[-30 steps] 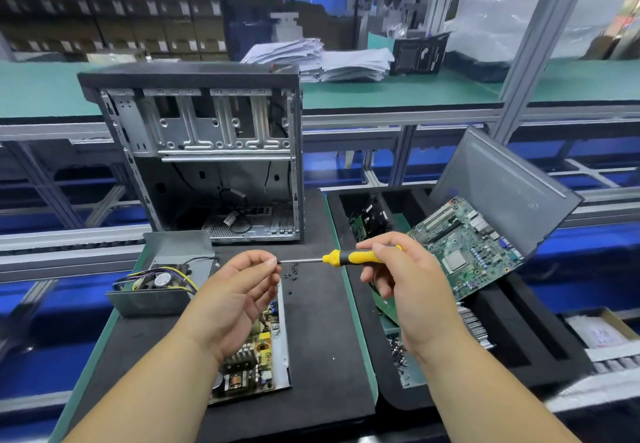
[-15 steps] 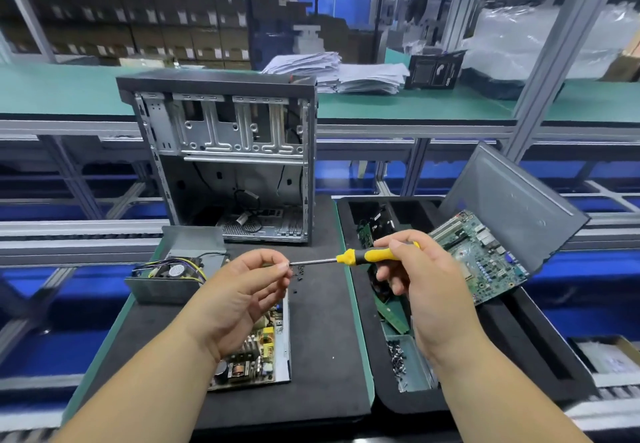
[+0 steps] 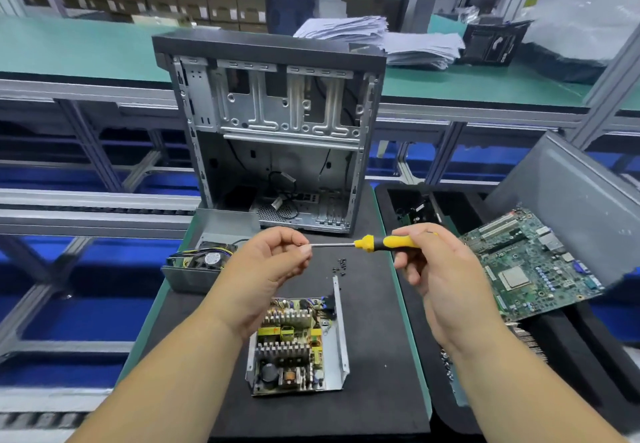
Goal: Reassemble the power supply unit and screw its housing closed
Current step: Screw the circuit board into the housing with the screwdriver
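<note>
Factory hall behind, with aluminium-framed lines, green-topped benches and a stack of white papers [image 3: 377, 38]. Nearer, a black foam-covered surface [image 3: 374, 304] edged in green.

Right hand [image 3: 440, 279] closed around the handle of a yellow-and-black screwdriver [image 3: 381, 243], held level, steel shaft pointing across toward the left hand [image 3: 266, 269]. Left hand curled, thumb and forefinger pinched at the shaft's tip; whether a screw sits between them cannot be told.

Directly below the left hand, lying flat on the surface: open power supply base, a grey sheet-metal tray carrying a crowded circuit board with yellow transformers and finned heat sinks [image 3: 294, 345], its cover off. Just beyond and outward of the left hand: grey metal power supply cover with a black fan and bundled coloured wires [image 3: 204, 262], lying apart from the base. Between the two hands, under the screwdriver shaft: a small cluster of loose black screws [image 3: 341, 266] on the foam.

Farther ahead of both hands: empty grey and black desktop computer case [image 3: 277, 137], standing upright, side panel off, interior facing the camera. Outward of the right hand: green motherboard with a silver processor [image 3: 530, 266], propped tilted over a black foam tray [image 3: 588, 356], with a grey flat panel [image 3: 581, 207] leaning behind it.
</note>
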The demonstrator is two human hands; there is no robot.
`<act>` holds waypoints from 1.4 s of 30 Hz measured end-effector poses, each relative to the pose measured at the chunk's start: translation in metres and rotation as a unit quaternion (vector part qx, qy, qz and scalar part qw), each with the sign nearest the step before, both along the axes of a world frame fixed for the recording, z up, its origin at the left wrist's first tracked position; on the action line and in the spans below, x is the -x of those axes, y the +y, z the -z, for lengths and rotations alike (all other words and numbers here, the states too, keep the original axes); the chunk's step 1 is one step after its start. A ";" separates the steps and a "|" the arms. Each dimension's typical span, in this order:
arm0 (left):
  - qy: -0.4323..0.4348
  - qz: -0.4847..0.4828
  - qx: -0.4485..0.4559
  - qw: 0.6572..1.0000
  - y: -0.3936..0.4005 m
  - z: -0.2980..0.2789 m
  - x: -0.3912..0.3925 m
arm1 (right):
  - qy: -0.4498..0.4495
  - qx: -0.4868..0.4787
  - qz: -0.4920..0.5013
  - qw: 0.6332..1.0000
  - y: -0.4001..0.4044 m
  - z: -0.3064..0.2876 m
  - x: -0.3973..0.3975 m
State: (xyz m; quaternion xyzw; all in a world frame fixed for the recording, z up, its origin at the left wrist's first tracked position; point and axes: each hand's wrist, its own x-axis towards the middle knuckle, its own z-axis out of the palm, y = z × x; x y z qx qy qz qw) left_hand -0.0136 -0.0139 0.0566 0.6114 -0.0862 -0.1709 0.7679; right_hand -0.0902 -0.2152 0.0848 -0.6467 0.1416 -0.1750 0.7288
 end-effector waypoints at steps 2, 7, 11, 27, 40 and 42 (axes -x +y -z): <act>0.012 0.017 0.008 1.000 0.004 0.001 -0.012 | 0.002 0.012 0.003 1.000 0.006 -0.001 -0.012; 0.018 0.044 -0.078 0.996 0.014 0.020 -0.050 | 0.001 0.060 0.041 0.997 0.010 -0.005 -0.033; -0.095 0.075 -0.328 0.937 0.014 0.058 -0.075 | 0.030 0.130 0.076 0.988 0.008 -0.004 -0.041; -0.227 0.289 -0.573 0.733 -0.044 0.112 -0.082 | 0.074 0.314 0.027 0.946 0.004 0.008 -0.038; -0.177 0.231 -0.514 0.807 -0.040 0.126 -0.083 | 0.078 0.357 0.002 0.931 0.002 0.010 -0.024; -0.152 0.218 -0.491 0.829 -0.039 0.125 -0.083 | 0.077 0.370 -0.009 0.926 0.005 0.009 -0.023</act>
